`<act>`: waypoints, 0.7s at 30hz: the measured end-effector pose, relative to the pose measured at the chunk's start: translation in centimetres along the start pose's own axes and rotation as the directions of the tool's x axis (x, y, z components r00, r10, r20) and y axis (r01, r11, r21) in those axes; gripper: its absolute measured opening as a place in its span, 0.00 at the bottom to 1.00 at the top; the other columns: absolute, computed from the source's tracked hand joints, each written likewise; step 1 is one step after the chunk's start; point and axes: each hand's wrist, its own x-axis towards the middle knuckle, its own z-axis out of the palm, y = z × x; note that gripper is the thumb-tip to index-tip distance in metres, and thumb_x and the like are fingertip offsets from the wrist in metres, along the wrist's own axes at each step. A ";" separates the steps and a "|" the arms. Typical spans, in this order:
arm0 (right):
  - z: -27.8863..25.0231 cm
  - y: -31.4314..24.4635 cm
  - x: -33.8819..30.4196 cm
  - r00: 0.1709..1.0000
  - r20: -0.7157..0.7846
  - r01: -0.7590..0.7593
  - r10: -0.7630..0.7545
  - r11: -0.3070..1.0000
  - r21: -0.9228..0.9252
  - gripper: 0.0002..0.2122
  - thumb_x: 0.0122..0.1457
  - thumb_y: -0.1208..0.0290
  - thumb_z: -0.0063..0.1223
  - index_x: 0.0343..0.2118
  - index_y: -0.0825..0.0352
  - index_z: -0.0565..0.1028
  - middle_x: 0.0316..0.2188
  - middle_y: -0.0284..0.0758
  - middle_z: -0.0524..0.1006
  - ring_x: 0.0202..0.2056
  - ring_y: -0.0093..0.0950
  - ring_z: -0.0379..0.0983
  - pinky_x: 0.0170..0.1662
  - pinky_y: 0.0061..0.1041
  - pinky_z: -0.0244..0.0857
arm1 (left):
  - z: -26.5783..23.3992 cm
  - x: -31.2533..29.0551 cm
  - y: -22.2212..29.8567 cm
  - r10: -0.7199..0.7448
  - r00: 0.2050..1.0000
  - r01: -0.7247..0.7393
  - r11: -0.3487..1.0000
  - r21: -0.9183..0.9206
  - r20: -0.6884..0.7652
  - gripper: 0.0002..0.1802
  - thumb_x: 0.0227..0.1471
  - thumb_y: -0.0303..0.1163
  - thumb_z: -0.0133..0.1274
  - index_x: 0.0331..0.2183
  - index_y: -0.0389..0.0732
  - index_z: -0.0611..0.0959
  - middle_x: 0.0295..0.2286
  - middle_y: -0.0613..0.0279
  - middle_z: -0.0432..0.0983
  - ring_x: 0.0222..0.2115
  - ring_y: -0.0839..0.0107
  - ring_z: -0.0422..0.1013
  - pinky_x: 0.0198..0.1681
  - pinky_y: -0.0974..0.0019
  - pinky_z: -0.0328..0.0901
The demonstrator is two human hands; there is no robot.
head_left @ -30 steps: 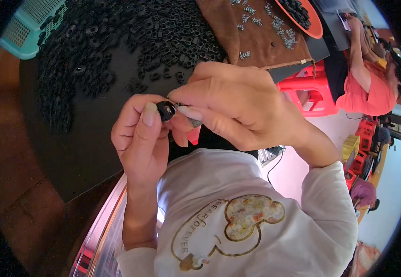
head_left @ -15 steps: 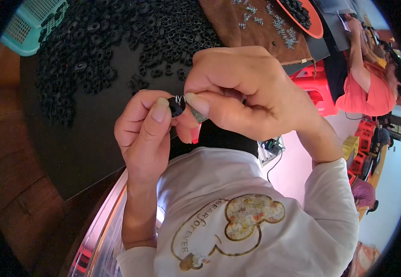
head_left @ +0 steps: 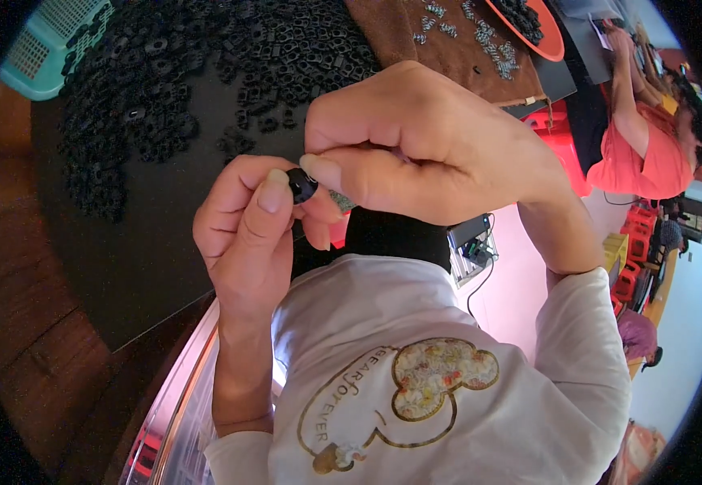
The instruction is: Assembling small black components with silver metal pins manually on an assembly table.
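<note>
My left hand (head_left: 242,234) pinches a small round black plastic part (head_left: 302,186) between thumb and fingers, above the near edge of the dark table. Against the far side of that part, my right hand (head_left: 428,153) has its thumb and forefinger pressed together. A thin metal coil spring shows there only as a small glint at the part's rim; the fingertips cover the rest. Just below the right thumb is a grey-green textured patch (head_left: 340,200) whose kind I cannot make out. Many loose black plastic parts (head_left: 157,65) lie heaped beyond both hands.
A brown cloth (head_left: 383,32) carries scattered metal springs (head_left: 496,50). Beside them stands an orange bowl (head_left: 559,44) of black pieces. The green basket (head_left: 24,65) is at the far left. A red stool (head_left: 565,149) and a seated person (head_left: 638,158) are to the right.
Both hands have shifted slightly left, the right also farther away. The spring's coils, plainly visible between the fingers before, are now nearly hidden at the black part.
</note>
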 end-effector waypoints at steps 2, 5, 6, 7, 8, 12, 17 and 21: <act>0.3 0.1 0.2 0.999 -0.005 -0.035 0.036 0.992 0.117 0.11 0.62 0.72 0.48 0.24 0.73 0.70 0.16 0.39 0.67 0.19 0.31 0.65 0.23 0.28 0.57 | -0.5 0.1 -0.1 0.020 0.998 -0.019 1.000 -0.024 0.061 0.12 0.62 0.32 0.43 0.35 0.32 0.74 0.24 0.54 0.76 0.20 0.74 0.68 0.25 0.72 0.64; 0.2 0.2 0.4 1.000 -0.009 0.012 -0.011 0.988 0.151 0.13 0.63 0.70 0.48 0.24 0.73 0.70 0.17 0.38 0.68 0.19 0.31 0.66 0.24 0.27 0.58 | -0.5 0.0 -0.1 0.005 0.999 -0.003 0.999 -0.041 0.049 0.12 0.62 0.32 0.42 0.36 0.32 0.74 0.24 0.53 0.76 0.19 0.74 0.68 0.24 0.72 0.64; 0.3 0.2 0.4 1.000 -0.007 0.013 -0.012 0.988 0.152 0.13 0.63 0.70 0.48 0.24 0.73 0.70 0.17 0.38 0.68 0.19 0.31 0.66 0.24 0.27 0.58 | -0.5 0.0 -0.1 0.006 0.999 -0.004 0.999 -0.040 0.047 0.12 0.62 0.32 0.42 0.36 0.32 0.74 0.24 0.53 0.76 0.19 0.74 0.68 0.24 0.72 0.64; 0.4 0.3 0.4 0.999 -0.052 0.013 -0.008 0.996 0.092 0.12 0.63 0.70 0.48 0.24 0.73 0.70 0.17 0.38 0.68 0.19 0.31 0.66 0.24 0.26 0.58 | -0.4 0.1 0.0 0.005 0.999 -0.003 0.998 -0.057 0.037 0.12 0.62 0.32 0.42 0.36 0.32 0.74 0.24 0.53 0.76 0.19 0.73 0.68 0.24 0.72 0.64; 0.5 0.3 0.4 0.995 -0.096 0.010 -0.007 0.999 0.032 0.12 0.63 0.70 0.48 0.25 0.73 0.71 0.17 0.37 0.68 0.19 0.30 0.66 0.24 0.26 0.58 | -0.4 0.1 0.0 0.004 1.000 -0.002 0.997 -0.075 0.027 0.12 0.62 0.32 0.42 0.36 0.31 0.74 0.24 0.53 0.76 0.19 0.73 0.68 0.25 0.72 0.65; 0.9 -0.5 0.5 0.989 -0.129 -0.059 0.075 0.991 0.120 0.10 0.62 0.71 0.49 0.26 0.72 0.71 0.17 0.37 0.69 0.20 0.31 0.68 0.24 0.26 0.59 | -0.5 0.1 -0.1 0.020 0.997 -0.016 0.998 -0.067 0.071 0.13 0.62 0.32 0.42 0.36 0.31 0.74 0.24 0.53 0.75 0.20 0.73 0.68 0.25 0.71 0.65; 1.5 0.2 1.1 0.969 -0.194 0.118 -0.153 0.977 -0.179 0.05 0.58 0.75 0.53 0.29 0.72 0.73 0.21 0.38 0.72 0.22 0.33 0.72 0.25 0.28 0.62 | 0.0 0.1 -0.4 -0.013 0.997 0.004 0.994 -0.108 -0.079 0.13 0.62 0.33 0.41 0.38 0.32 0.74 0.25 0.54 0.75 0.21 0.73 0.69 0.25 0.72 0.66; 1.1 0.5 1.5 0.955 -0.215 0.153 -0.203 0.962 -0.228 0.05 0.57 0.75 0.53 0.31 0.73 0.73 0.23 0.38 0.73 0.24 0.29 0.72 0.28 0.26 0.63 | 0.1 0.0 0.3 -0.029 0.987 0.004 0.987 -0.158 -0.156 0.14 0.63 0.34 0.40 0.38 0.33 0.73 0.25 0.52 0.74 0.20 0.72 0.68 0.25 0.73 0.65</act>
